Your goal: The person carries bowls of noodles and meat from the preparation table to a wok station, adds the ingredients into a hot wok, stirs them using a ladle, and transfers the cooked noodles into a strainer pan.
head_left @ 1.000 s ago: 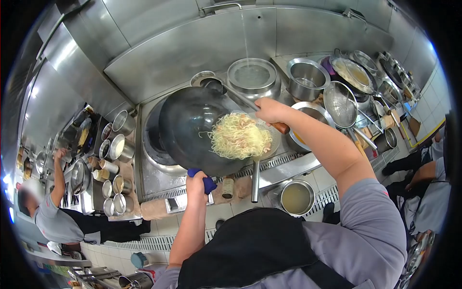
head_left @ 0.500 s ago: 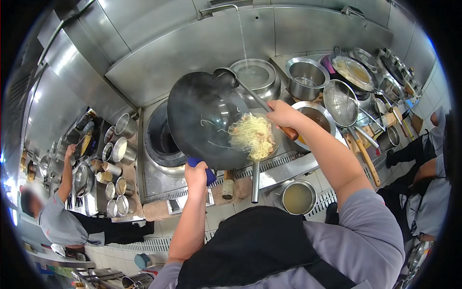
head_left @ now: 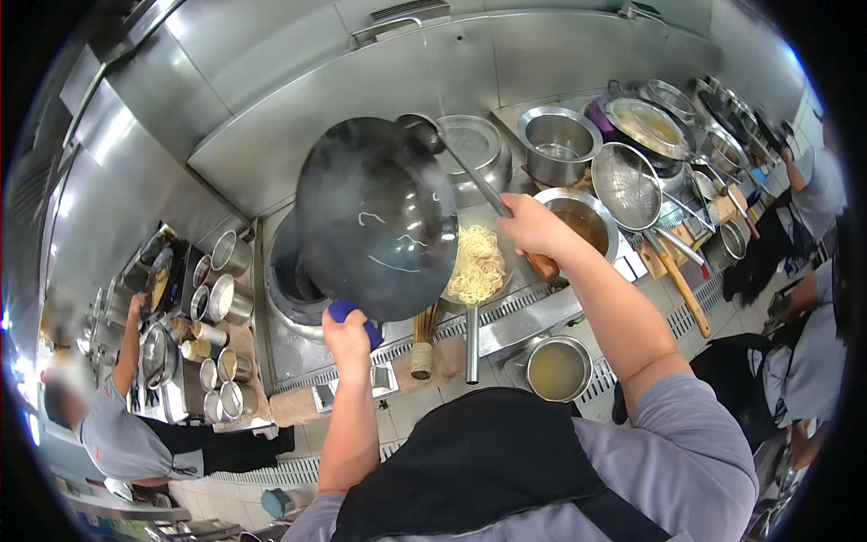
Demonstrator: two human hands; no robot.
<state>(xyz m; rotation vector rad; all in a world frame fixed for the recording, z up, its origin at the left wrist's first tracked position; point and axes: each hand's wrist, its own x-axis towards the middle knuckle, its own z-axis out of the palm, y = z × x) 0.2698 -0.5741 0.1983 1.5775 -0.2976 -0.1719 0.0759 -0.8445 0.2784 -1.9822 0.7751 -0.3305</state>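
Observation:
My left hand [head_left: 348, 343] is closed around a blue cloth [head_left: 373, 334] at the near rim of a black wok [head_left: 361, 257]. The steaming wok is tilted steeply to the right, with a few noodle strands stuck inside. My right hand [head_left: 535, 228] grips the wooden-ended handle of a ladle [head_left: 476, 178], whose bowl is at the wok's far rim. Beside the wok's right edge, a heap of pale noodles [head_left: 477, 262] lies in a metal vessel with a straight handle [head_left: 472, 348]. Its exact kind is mostly hidden by the noodles.
A burner [head_left: 289, 271] lies behind the wok. Right of the noodles stand a bowl of brown liquid [head_left: 582, 230], a mesh skimmer [head_left: 627, 187] and a deep pot [head_left: 560, 149]. A bamboo brush [head_left: 422, 348] leans at the front edge. Co-workers stand at left and right.
The wok has shifted left and tips further. The noodles, earlier spilling across its lip, now lie in the handled vessel. Both hands keep their grips.

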